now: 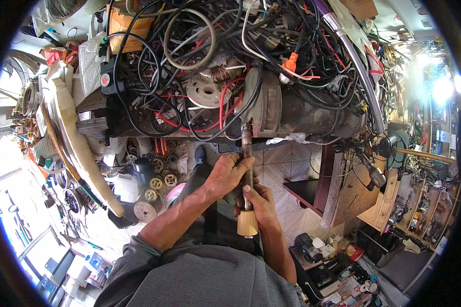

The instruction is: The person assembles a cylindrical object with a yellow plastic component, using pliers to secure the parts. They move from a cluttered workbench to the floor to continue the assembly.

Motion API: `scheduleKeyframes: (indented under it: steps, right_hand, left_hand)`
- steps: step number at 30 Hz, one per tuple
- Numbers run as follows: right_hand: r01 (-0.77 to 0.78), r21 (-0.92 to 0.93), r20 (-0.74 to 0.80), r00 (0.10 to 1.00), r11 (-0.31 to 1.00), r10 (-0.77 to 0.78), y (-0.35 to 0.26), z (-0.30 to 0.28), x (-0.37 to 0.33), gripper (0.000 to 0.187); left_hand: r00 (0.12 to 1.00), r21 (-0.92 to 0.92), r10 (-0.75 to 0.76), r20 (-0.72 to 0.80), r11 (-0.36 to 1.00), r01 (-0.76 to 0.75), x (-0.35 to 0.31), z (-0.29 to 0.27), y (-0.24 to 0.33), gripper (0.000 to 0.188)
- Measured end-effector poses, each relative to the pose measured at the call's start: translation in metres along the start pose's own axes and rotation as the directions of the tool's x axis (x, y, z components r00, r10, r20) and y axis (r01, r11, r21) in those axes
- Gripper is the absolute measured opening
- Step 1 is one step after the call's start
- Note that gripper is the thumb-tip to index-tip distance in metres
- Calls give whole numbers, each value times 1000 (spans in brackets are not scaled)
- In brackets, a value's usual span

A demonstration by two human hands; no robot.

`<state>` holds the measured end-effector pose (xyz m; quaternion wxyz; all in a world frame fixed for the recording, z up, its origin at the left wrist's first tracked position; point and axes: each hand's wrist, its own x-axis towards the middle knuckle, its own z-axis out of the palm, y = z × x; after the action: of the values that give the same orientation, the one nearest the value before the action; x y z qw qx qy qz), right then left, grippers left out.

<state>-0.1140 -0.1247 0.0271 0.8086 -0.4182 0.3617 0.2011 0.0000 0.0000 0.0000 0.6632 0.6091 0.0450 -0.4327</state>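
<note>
Rod [247,137] runs right through both hands: left hand [227,173] has it gripped up high, right hand [262,203] holds it lower, thumb on top, just above the tan knob [247,223]. Upper end's at the grimy housing [269,100].

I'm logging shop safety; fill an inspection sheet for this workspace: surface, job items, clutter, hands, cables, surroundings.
Surface: dark workbench, largely covered.
Job items: metal rod with ribbed tan cylinder at its lower end.
Clutter: grey cylindrical machine, pale holed disc.
Hands: left hand grips the metal rod; right hand grips lower, just above the cylinder.
Cables: black, red and white cables tangled across the workbench; orange plug.
Surroundings: patterned tile floor; crowded shelves at right.
</note>
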Motion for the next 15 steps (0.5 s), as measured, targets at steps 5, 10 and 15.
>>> scheduleKeyframes:
  steps: [5, 10, 15]
  right_hand:
    - [2, 32, 0, 1000, 999, -2, -2, 6, -2, 29]
    - [-19, 175, 63, 998, 984, 8, -1, 6, -3, 29]
    - [-40, 259, 92, 996, 965, 17, 0, 6, -4, 30]
  left_hand:
    - [999, -105, -17, 42, 994, 22, -2, 0, 0, 41]
    - [999, -169, -23, 45, 985, 30, -5, 0, 4, 42]
    - [997, -241, -33, 69, 969, 49, -2, -1, 0, 41]
